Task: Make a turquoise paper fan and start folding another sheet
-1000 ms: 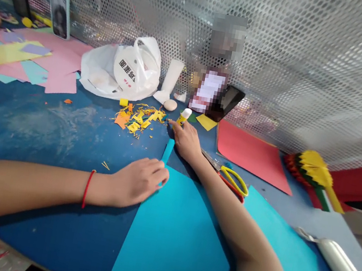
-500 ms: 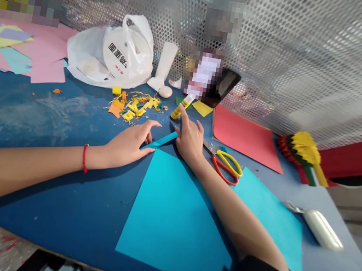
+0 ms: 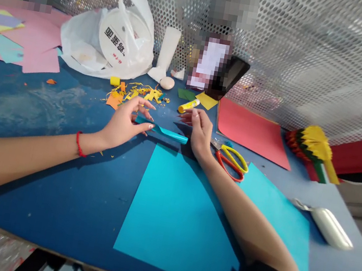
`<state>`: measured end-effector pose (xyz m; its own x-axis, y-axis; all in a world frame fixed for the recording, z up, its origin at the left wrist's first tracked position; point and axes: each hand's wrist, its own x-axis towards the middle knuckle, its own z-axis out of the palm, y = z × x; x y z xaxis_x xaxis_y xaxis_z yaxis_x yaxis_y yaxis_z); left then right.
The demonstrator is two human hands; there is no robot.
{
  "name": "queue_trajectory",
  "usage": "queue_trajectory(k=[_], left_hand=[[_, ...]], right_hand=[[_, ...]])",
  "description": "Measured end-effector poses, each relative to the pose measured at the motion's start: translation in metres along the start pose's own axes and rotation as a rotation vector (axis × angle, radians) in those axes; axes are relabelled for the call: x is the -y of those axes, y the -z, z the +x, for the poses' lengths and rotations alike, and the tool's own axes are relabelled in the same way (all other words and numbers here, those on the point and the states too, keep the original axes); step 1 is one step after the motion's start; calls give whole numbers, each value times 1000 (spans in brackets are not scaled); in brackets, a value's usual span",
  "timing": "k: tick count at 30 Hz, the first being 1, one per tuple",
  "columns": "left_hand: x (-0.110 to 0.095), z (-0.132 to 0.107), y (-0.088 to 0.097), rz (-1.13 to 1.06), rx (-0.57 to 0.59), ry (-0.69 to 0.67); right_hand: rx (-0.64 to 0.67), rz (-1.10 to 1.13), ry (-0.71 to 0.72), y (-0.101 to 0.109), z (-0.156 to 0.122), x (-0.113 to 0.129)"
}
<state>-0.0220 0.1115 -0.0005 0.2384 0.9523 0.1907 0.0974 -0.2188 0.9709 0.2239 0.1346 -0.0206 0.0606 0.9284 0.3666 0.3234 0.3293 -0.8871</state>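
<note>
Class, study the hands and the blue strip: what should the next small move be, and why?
Probably the right hand should take the free end of the strip, to steady it. The left hand pinches it only towards the other end, the strip looks bent near that grip, and its free end points at the right hand, which appears to hold nothing.

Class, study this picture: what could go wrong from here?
The blue strip, pinched toward one end by the left hand, might slip or bend. The glue stick near the right hand looks to be on its side and could roll. The scissors beside that hand might get knocked.
</note>
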Motion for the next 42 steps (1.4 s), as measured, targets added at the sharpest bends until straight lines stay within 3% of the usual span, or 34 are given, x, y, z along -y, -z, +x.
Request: queue_trajectory(k=[8,17,26,31,36,42], left_hand=[[-2,6,2,-274,-147,91],[-3,5,0,-363,-133,93],[-11,-1,-3,-186,-66,-40],[-14,2,-1,-257,-97,0],[-14,6,4,-327,-49,192],[-7,7,-3,-370,-28,177]], right_hand=[[193,370,-166,-10,-8,21],[43,534,-286,-26,-21,32],[38,540,-279,-29,-24,33],[62,488,-251,-31,-25,34],[78,459,-222,-31,-25,34],[108,440,-166,-33,-26,36]])
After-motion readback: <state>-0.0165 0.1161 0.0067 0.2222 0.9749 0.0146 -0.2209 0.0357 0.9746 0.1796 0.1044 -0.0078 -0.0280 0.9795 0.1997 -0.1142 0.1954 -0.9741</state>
